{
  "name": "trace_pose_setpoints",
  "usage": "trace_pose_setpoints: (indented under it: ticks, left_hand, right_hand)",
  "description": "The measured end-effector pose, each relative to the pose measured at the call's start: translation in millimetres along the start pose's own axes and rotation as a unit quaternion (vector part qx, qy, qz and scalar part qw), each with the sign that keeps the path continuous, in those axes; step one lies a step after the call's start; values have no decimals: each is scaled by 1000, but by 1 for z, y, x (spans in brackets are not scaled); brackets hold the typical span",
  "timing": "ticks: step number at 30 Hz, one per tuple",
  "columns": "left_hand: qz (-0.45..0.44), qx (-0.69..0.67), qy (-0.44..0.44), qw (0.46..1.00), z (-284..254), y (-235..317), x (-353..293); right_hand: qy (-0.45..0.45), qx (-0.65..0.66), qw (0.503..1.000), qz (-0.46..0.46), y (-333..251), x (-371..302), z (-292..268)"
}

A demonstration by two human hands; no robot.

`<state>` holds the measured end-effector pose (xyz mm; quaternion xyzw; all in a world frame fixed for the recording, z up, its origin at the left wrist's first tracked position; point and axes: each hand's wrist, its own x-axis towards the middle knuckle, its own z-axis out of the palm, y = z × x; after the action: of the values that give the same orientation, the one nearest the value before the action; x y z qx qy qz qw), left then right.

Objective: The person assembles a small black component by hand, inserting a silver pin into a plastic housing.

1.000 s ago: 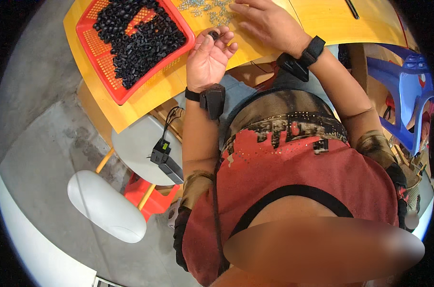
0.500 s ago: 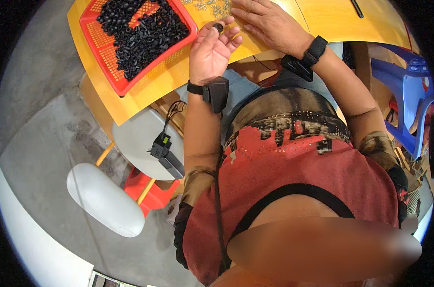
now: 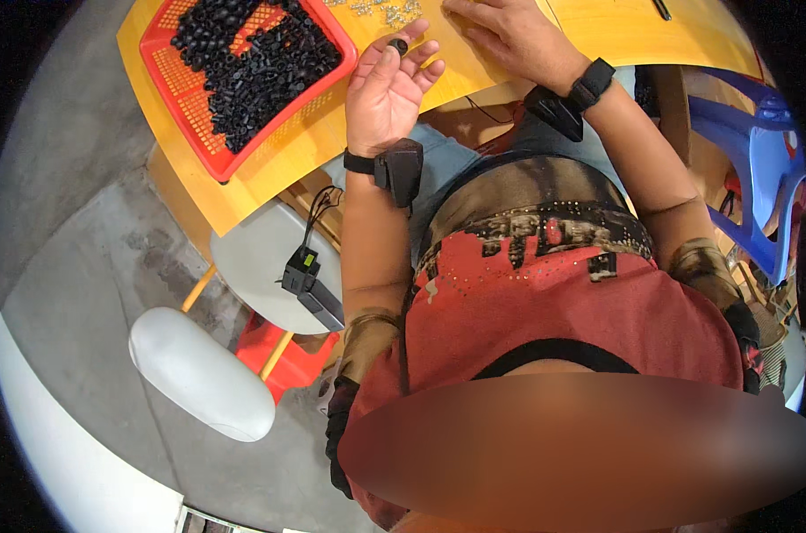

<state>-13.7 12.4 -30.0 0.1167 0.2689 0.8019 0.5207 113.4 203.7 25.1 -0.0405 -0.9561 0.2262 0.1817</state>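
Observation:
My left hand [image 3: 387,99] is palm up at the table's near edge, beside the basket. Its thumb and index finger pinch a small round black plastic part [image 3: 397,44]; the other fingers curl loosely apart. To the right, my right hand [image 3: 529,43] lies palm down over the yellow table [image 3: 443,78], fingers stretched toward the top of the view, partly cut off there. Small silvery metal pieces [image 3: 401,12] are scattered just left of its fingertips. A red plastic basket [image 3: 287,122] left of my hands holds many small black plastic parts [image 3: 274,78].
A dark pen-like object [image 3: 661,10] lies at the table's far right. A blue plastic chair [image 3: 758,147] stands to the right. Left of me are a seat with a pale padded rest [image 3: 203,371], a red stool [image 3: 301,362] and a black device on a cable [image 3: 309,284].
The whole view has shifted slightly, with the table and basket a little higher and further left. My right hand has moved slightly up and right. My left hand keeps its pinch on the black part.

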Motion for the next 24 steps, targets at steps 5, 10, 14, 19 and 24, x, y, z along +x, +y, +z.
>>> trace_pose_setpoints:
  ticks: [5,10,14,19,24]
  left_hand:
    - [-5,-30,-8,1000,-4,-1,2]
    - [0,-14,-23,1000,-6,0,1]
    - [-5,23,-16,1000,-6,2,1]
    - [-1,31,-10,999,-3,2,0]
    - [4,29,-1,1000,-4,2,0]
  right_hand:
    - [24,9,1000,15,3,0,-7]
    - [70,21,996,46,10,-11,-10]
    - [75,38,996,32,3,-9,-6]
    - [38,27,998,53,3,-1,6]
    - [46,10,997,60,9,6,13]
